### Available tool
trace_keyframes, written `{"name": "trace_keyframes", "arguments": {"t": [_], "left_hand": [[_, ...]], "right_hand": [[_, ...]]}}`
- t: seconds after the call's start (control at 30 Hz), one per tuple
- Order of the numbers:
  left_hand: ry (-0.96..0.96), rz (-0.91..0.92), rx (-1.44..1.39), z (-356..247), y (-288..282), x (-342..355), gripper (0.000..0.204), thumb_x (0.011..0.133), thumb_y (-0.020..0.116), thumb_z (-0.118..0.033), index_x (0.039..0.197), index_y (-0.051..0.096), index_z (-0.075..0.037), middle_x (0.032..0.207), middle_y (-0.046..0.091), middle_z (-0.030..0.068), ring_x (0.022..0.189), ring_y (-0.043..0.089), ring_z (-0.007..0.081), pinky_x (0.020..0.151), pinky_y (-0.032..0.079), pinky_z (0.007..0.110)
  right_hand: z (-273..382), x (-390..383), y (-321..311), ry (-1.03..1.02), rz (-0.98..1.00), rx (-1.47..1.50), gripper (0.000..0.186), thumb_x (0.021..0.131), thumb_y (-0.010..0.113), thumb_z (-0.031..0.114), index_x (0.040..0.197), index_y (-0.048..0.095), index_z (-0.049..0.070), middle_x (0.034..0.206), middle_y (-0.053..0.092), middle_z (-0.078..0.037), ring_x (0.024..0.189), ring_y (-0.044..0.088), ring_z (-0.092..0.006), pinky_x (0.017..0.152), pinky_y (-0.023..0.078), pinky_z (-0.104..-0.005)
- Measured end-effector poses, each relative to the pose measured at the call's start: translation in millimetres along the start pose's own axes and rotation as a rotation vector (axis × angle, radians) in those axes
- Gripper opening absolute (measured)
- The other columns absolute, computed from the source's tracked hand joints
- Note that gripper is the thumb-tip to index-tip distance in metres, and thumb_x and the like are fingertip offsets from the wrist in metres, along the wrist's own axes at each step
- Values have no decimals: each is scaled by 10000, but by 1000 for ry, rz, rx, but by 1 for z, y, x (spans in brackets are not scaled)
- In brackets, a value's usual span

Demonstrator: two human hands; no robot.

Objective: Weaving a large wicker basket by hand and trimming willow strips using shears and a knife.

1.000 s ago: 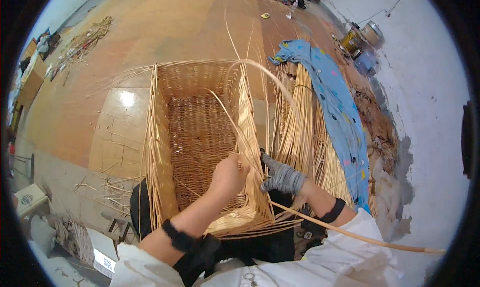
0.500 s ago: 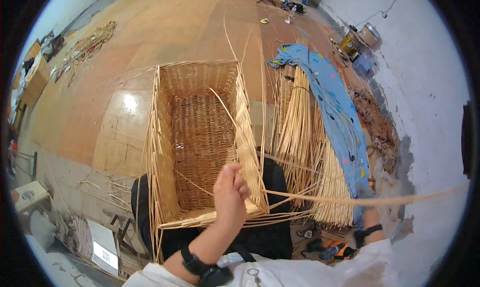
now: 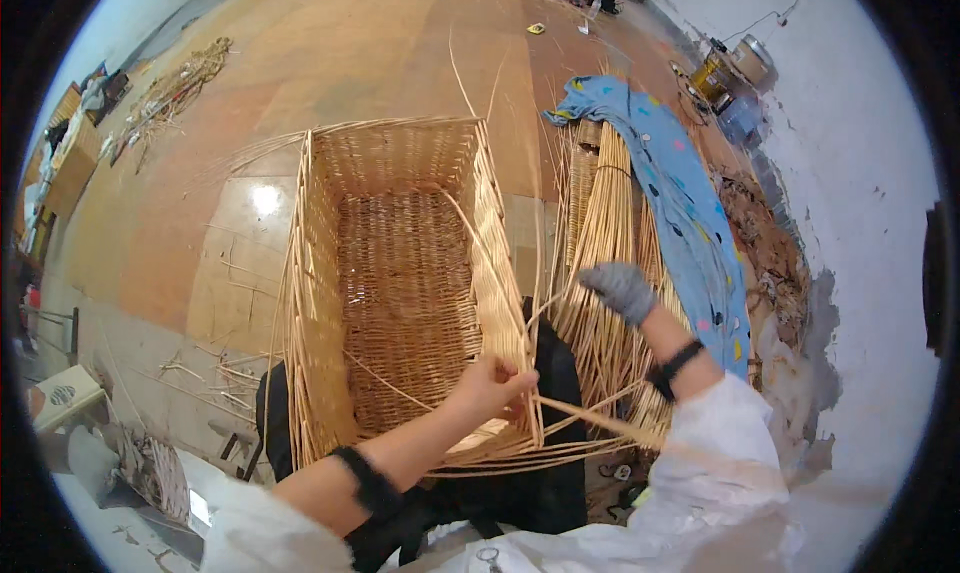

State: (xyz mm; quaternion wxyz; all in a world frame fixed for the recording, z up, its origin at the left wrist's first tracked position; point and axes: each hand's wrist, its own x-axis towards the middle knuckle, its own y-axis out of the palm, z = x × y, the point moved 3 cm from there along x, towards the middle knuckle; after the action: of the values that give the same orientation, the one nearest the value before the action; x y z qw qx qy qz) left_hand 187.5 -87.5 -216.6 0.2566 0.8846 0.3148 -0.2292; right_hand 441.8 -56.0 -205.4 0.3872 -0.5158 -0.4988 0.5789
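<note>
A long rectangular wicker basket [image 3: 390, 273] sits on a dark support [image 3: 560, 433], loose rods trailing from its rim. My bare left hand [image 3: 495, 383] is closed at the inside of the near end of the basket's right wall, fingertips pinched on that rim's strands. My right hand [image 3: 620, 291], in a grey glove, is up beside the basket's right, over a bundle of pale rods [image 3: 605, 183], fingers curled round what looks like a thin rod angled toward the rim. A pale strand [image 3: 590, 418] runs from the near right corner across toward my right sleeve, partly blurred.
A blue patterned cloth [image 3: 680, 233] lies along the bundles at right. Beyond it are buckets [image 3: 720, 73] and a water jug [image 3: 740, 118] by the white wall [image 3: 860, 173]. Loose rod piles [image 3: 190, 78], wooden furniture [image 3: 75, 163] and a pale box [image 3: 65, 403] are at left.
My right hand has gone from the rim out to the right and now sits higher, over the bundle. My left hand has moved slightly down and right along the rim.
</note>
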Motion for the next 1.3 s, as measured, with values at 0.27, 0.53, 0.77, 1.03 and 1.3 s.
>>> {"name": "trace_keyframes", "arguments": {"t": [0.27, 0.53, 0.77, 1.03, 1.3], "left_hand": [[-6, 20, 158, -4, -6, 14, 380, 764, 659, -297, 873, 459, 8, 753, 585, 91, 596, 600, 153, 505, 521, 301], [-9, 171, 458, -13, -17, -21, 386, 806, 583, -374, 817, 559, 12, 727, 616, 120, 673, 628, 189, 551, 507, 323], [404, 57, 1296, 5, -18, -93, 270, 772, 574, -264, 880, 478, -36, 705, 595, 175, 701, 592, 349, 636, 463, 435], [742, -56, 1425, -60, -55, -46, 217, 788, 526, -192, 976, 600, -111, 822, 617, 105, 784, 587, 284, 692, 465, 407], [1141, 481, 1221, -98, -23, 16, 164, 679, 660, -203, 828, 667, -136, 881, 606, 11, 901, 487, 216, 825, 366, 348]], "right_hand": [[70, -20, -88, 182, -203, 355, 261, 730, 585, 120, 984, 575, 61, 865, 599, -144, 844, 573, -300, 795, 444, -355], [171, -128, -9, 417, -295, 1366, 300, 772, 620, 231, 1000, 587, 38, 953, 609, -143, 903, 576, -274, 825, 437, -323], [178, -98, -30, 147, -134, 142, 548, 784, 511, 447, 1035, 555, -39, 969, 576, -218, 930, 527, -351, 861, 395, -388], [183, -74, -52, 279, -171, 388, 371, 798, 519, 320, 990, 572, 7, 862, 589, -192, 856, 532, -335, 789, 407, -414], [177, -96, -67, 195, -440, 305, 391, 791, 566, 278, 1088, 520, 28, 1034, 559, -164, 933, 538, -315, 840, 420, -377]]}}
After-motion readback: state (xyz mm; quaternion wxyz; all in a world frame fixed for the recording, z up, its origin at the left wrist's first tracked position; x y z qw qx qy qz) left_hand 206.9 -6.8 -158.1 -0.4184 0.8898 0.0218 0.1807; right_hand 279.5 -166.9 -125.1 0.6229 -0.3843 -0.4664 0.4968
